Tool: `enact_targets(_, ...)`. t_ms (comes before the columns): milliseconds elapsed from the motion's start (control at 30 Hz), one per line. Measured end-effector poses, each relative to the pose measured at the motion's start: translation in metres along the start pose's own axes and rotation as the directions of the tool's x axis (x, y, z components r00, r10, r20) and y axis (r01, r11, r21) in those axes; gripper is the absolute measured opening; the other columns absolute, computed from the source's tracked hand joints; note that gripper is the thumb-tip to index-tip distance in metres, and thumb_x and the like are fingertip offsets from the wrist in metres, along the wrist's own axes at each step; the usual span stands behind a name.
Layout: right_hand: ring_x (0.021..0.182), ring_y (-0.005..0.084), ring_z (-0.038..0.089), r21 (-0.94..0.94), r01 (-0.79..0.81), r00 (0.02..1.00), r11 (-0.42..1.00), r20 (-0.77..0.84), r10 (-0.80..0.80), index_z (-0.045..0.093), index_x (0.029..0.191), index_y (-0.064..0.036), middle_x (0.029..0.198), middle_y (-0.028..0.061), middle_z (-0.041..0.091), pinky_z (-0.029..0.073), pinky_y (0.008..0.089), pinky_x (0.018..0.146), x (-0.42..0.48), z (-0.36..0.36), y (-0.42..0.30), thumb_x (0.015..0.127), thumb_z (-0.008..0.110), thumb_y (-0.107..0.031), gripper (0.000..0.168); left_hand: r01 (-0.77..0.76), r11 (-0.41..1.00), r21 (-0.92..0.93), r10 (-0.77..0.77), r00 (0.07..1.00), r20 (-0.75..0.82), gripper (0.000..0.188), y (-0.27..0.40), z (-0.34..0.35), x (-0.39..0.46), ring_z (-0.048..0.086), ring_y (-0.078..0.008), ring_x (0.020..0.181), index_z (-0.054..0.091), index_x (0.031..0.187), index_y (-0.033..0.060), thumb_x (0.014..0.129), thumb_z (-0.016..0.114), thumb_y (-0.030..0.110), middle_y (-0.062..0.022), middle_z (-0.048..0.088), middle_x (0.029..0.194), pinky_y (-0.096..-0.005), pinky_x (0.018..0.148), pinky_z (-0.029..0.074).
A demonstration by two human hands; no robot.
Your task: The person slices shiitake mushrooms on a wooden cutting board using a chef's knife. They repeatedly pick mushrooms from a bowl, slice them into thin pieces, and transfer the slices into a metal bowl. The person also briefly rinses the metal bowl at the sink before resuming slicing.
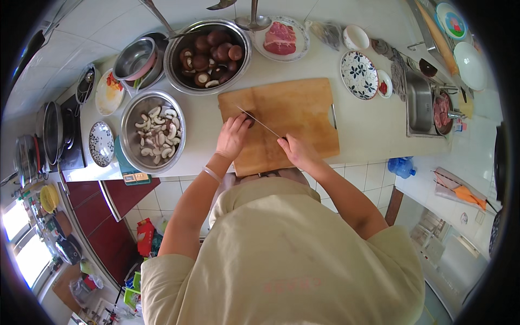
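Note:
A wooden cutting board [280, 118] lies in front of me on the counter. My left hand [234, 136] holds a dark mushroom [249, 119] down near the board's left edge, its fingertips on the cap. The handle of a kitchen knife [260, 122] is in my right hand [298, 151]; its blade points up and left and meets the mushroom. Left of the board, a steel bowl [126, 134] holds sliced mushrooms [160, 132]. Behind the board's left corner, whole brown mushrooms [217, 53] and some cut pieces fill a larger steel bowl [170, 67].
Raw meat [280, 38] rests on a plate [304, 40] behind the board. A patterned oval dish [359, 75] stands at the right, before the sink [418, 101]. A green kitchen scale [134, 177] sits partly under the sliced-mushroom bowl. Ladles [254, 22] hang above the back bowls.

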State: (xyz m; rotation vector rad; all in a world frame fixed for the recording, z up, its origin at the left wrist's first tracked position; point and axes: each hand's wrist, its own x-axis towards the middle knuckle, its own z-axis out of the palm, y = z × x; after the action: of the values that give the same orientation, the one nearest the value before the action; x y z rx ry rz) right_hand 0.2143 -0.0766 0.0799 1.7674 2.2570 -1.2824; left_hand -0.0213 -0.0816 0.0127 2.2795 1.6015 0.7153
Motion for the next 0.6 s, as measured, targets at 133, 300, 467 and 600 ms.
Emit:
enact_targets(133,0.067,0.0403,0.058,-0.082,0.014,1.000,0.997,-0.014,-0.015,0.052,0.084,0.002,0.070,0.0232,0.059,0.045,0.0476,0.060,0.007,0.005,0.001,0.099,0.042,-0.039,0.045,-0.025,1.000,0.002,0.025,1.000,-0.010,0.031,-0.003,0.003,0.002,0.054,-0.0275,0.103,0.061,0.102,0.0061,0.072,0.060,0.001,-0.0072,0.056,0.114,-0.0372,0.085,0.050)
enact_targets(300,0.062,0.0411,0.058,-0.025,0.064,0.993,0.998,-0.093,-0.066,0.053,0.082,0.002,0.065,0.0229,0.059,0.045,0.0491,0.056,0.019,0.024,0.017,0.099,0.042,-0.037,0.044,-0.067,0.998,-0.006,0.066,0.997,-0.049,0.026,-0.005,0.003,0.007,0.055,-0.0266,0.104,0.061,0.099,0.0057,0.073,0.060,0.001,-0.0071,0.057,0.111,-0.0362,0.083,0.052)
enact_targets(467,0.064,0.0410,0.059,-0.063,0.035,0.998,0.997,-0.045,-0.038,0.053,0.082,0.002,0.066,0.0233,0.060,0.046,0.0495,0.057,0.011,0.020,0.004,0.099,0.043,-0.038,0.045,-0.035,0.999,-0.024,0.034,0.999,-0.020,0.021,-0.006,0.005,0.003,0.055,-0.0267,0.104,0.061,0.095,0.0057,0.074,0.062,0.001,-0.0075,0.058,0.110,-0.0356,0.081,0.052)
enact_targets(600,0.066,0.0413,0.060,-0.071,0.014,0.994,0.997,-0.103,-0.022,0.054,0.082,0.002,0.069,0.0230,0.061,0.046,0.0496,0.059,0.020,0.031,0.005,0.099,0.042,-0.039,0.046,-0.056,0.998,-0.016,0.055,0.998,-0.029,0.018,-0.006,0.002,0.006,0.055,-0.0269,0.102,0.061,0.091,0.0057,0.074,0.064,0.002,-0.0077,0.058,0.108,-0.0362,0.079,0.053)
